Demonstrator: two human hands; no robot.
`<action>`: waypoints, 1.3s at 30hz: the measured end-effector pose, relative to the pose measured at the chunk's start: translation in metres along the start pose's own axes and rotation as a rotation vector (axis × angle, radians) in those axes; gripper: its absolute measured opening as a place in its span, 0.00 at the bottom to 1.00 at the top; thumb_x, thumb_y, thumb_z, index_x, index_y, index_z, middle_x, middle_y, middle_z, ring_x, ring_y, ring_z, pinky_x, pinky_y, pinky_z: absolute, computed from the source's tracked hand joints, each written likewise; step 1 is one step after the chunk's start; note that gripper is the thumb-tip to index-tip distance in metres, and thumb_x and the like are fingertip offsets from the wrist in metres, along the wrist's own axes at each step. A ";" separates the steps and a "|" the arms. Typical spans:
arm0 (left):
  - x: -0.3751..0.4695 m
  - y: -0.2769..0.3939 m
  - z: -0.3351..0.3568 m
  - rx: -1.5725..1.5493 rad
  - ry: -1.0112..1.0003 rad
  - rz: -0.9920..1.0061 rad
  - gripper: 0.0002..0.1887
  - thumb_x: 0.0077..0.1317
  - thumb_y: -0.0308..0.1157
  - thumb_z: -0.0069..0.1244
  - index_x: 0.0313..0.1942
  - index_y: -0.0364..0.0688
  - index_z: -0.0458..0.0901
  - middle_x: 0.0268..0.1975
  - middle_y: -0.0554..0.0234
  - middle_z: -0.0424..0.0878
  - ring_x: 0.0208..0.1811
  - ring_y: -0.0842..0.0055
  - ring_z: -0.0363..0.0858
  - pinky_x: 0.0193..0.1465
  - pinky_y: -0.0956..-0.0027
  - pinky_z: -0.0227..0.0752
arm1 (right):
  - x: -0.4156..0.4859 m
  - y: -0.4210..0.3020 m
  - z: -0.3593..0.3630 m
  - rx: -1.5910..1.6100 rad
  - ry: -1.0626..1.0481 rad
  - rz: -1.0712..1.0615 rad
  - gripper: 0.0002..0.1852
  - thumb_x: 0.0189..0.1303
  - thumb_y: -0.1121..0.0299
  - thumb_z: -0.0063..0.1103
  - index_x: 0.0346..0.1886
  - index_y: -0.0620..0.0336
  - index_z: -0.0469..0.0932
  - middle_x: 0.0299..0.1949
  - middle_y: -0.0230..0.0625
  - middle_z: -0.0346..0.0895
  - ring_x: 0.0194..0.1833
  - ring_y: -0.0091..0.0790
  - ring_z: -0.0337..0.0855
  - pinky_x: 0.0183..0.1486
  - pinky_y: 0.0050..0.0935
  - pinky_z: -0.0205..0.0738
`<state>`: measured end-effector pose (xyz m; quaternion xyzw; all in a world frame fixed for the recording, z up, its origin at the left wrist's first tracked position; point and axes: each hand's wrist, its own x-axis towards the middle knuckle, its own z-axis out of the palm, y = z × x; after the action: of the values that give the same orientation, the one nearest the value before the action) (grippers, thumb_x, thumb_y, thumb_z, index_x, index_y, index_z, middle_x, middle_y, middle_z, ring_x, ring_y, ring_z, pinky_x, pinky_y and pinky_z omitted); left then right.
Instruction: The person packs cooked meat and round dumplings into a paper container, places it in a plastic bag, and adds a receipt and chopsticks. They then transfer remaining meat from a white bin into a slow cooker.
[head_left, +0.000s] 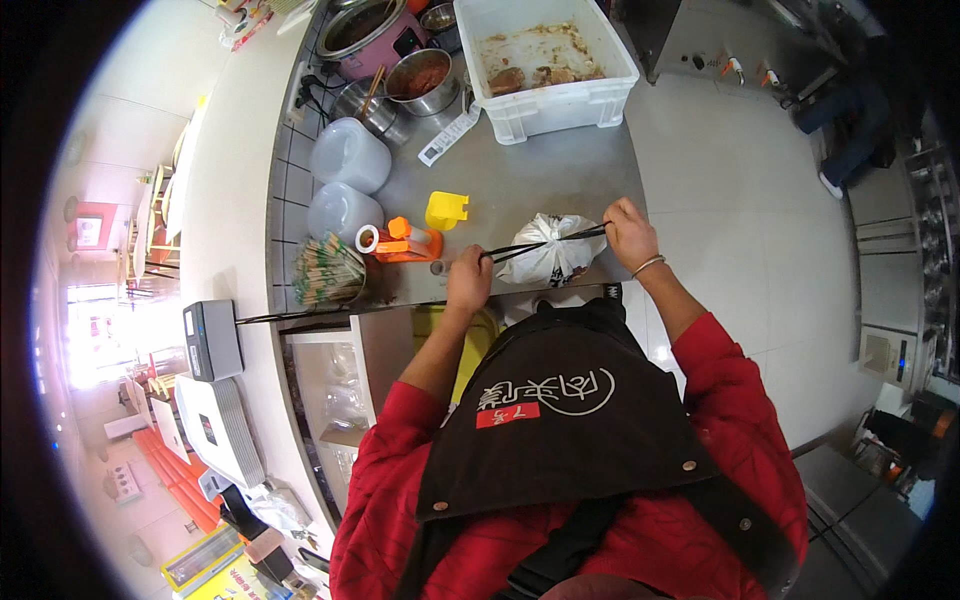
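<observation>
A white plastic bag (551, 259) with dark print sits gathered at its top near the front edge of the steel counter (517, 172). A black drawstring (525, 247) is crossed over the gathered top. My left hand (470, 279) grips the cord's end on the left, and my right hand (631, 234) grips the other end on the right, so the cord is stretched between them. A bracelet is on my right wrist. What the bag holds is hidden. An orange and white tape dispenser (405, 244) stands left of my left hand, beside a yellow plastic holder (446, 210).
A white plastic crate (559, 109) with food remains stands at the back, beside steel pots (420, 79) and a pink cooker (379, 45). Round plastic containers (350, 155) and a container of green-wrapped sticks (330, 274) line the left. Another person's legs (851, 120) show at far right.
</observation>
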<state>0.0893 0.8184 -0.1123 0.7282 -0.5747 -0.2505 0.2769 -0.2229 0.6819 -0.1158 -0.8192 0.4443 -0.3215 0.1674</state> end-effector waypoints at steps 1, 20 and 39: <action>0.006 0.003 0.000 -0.144 -0.001 0.025 0.09 0.70 0.32 0.46 0.40 0.35 0.79 0.36 0.47 0.83 0.41 0.54 0.82 0.49 0.54 0.74 | -0.002 0.003 0.006 0.215 -0.052 0.138 0.05 0.66 0.70 0.50 0.36 0.55 0.77 0.31 0.37 0.77 0.39 0.41 0.82 0.38 0.42 0.75; 0.039 0.075 0.017 -0.250 -0.226 0.317 0.12 0.70 0.39 0.58 0.39 0.38 0.84 0.35 0.70 0.81 0.35 0.83 0.75 0.40 0.74 0.70 | 0.009 -0.013 -0.010 0.913 -0.305 0.536 0.13 0.64 0.76 0.57 0.52 0.60 0.74 0.33 0.29 0.76 0.31 0.22 0.76 0.32 0.26 0.75; 0.009 0.016 0.088 -0.917 -0.052 -0.459 0.37 0.77 0.58 0.35 0.72 0.35 0.62 0.71 0.48 0.66 0.73 0.64 0.61 0.74 0.61 0.53 | -0.038 0.011 0.064 0.670 -0.212 0.631 0.30 0.79 0.48 0.33 0.66 0.63 0.73 0.66 0.47 0.73 0.69 0.44 0.69 0.72 0.33 0.57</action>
<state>0.0199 0.7962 -0.1654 0.6328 -0.2375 -0.5492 0.4914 -0.2020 0.7068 -0.1837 -0.5732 0.5239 -0.2950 0.5567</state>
